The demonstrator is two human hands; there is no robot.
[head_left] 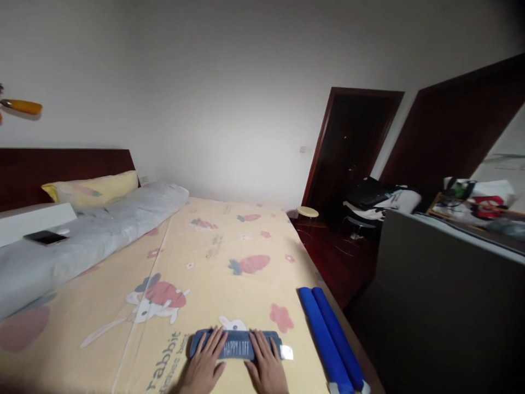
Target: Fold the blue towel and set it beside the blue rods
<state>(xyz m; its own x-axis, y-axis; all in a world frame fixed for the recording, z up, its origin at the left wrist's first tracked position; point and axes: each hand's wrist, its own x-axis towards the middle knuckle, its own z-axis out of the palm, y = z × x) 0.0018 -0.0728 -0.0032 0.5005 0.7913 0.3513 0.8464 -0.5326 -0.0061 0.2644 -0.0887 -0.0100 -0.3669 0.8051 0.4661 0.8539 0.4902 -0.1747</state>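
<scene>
A dark blue folded cloth (237, 348) with white "HAPPY LIFE" lettering lies flat on the bed, its long side running across in front of me. From its right end sticks out a white label (287, 352). My left hand (205, 358) rests palm down on the left part of the cloth, fingers stretched out over it. On the right part lies my right hand (266, 361), also flat with fingers extended. The printed words show between the two hands. Neither hand grips anything.
Two blue rolls (328, 336) with white tags lie side by side along the bed's right edge. The bed's sheet (217, 295) is yellow with rabbits and carrots. A grey rolled bedding bundle (123, 224) and a phone (46, 237) lie left. A grey cabinet (443, 295) stands right.
</scene>
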